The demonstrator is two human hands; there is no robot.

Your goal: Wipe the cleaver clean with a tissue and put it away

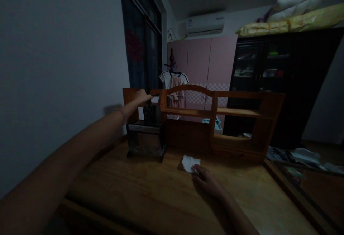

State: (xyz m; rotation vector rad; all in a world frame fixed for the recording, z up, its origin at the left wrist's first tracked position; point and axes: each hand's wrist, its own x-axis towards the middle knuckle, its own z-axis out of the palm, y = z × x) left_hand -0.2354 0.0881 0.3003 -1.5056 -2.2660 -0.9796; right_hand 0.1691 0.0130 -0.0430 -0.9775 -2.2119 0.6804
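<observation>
My left hand reaches far forward to the top of a dark upright object, its fingers closed around it and partly hidden. What that object is, I cannot make out in the dim light. It stands on or just behind a dark-framed box-like stand on the wooden desk. Lower and to the right, my right hand has its fingertips closed on the near right edge of a crumpled white tissue. The tissue rests on the desktop, or just above it.
A wooden shelf unit runs along the back of the desk. The wall is close on the left. Papers lie on another surface at right. Behind are hanging clothes, pink wardrobe doors and a dark cabinet.
</observation>
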